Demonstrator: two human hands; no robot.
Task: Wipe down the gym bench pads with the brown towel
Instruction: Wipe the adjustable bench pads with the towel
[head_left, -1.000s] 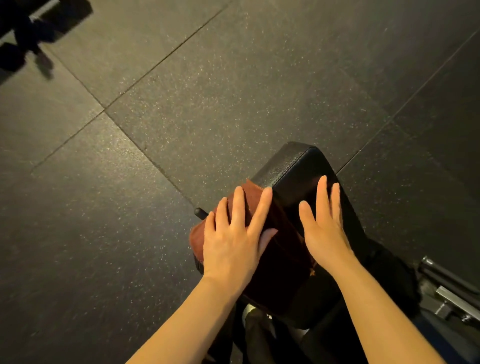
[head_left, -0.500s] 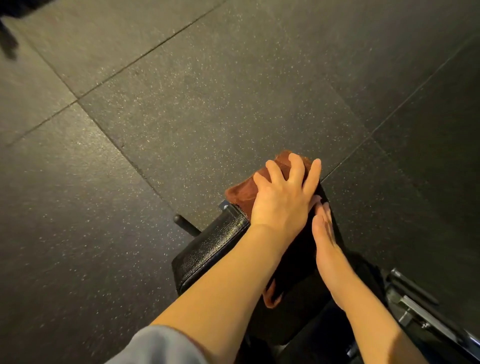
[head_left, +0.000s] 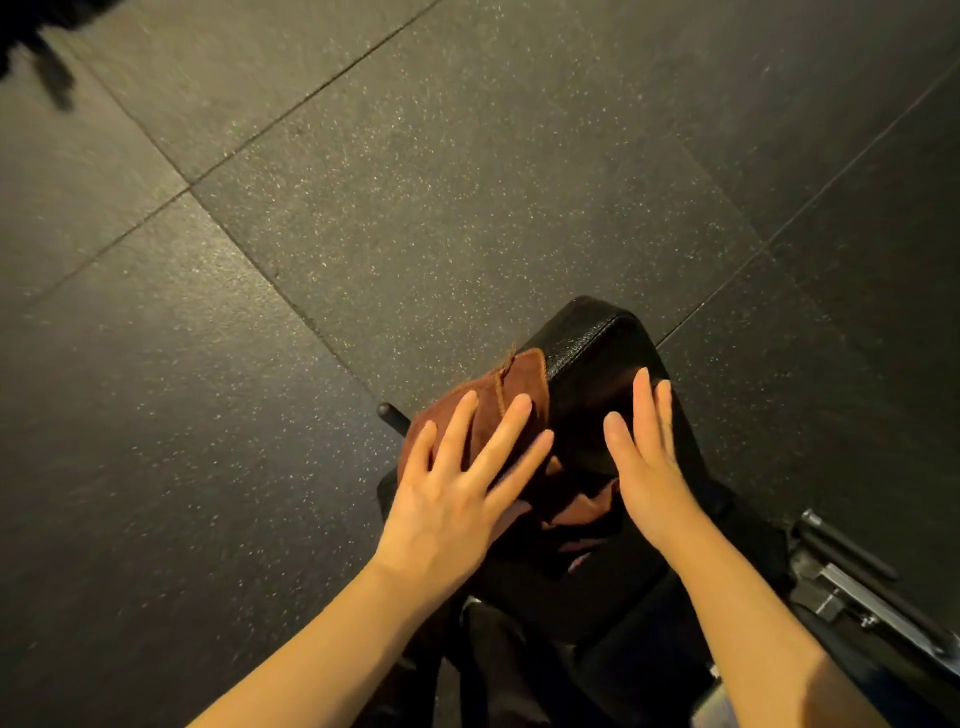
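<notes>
Pressing the rust-brown fabric towel (head_left: 493, 410) flat with spread left hand (head_left: 457, 493), open right hand (head_left: 644, 467) beside it on the black padded bench pad (head_left: 597, 343), wiping appeared midway.

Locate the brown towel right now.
Head view, lower centre: the brown towel is draped over the left edge of the black bench pad, under the flat left hand.

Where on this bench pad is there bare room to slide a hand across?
The bare patch is the far end of the black textured bench pad, beyond the fingertips, plus the dark strip between the left hand and right hand. The near left side is crowded: the brown towel lies there under the left hand.
</notes>
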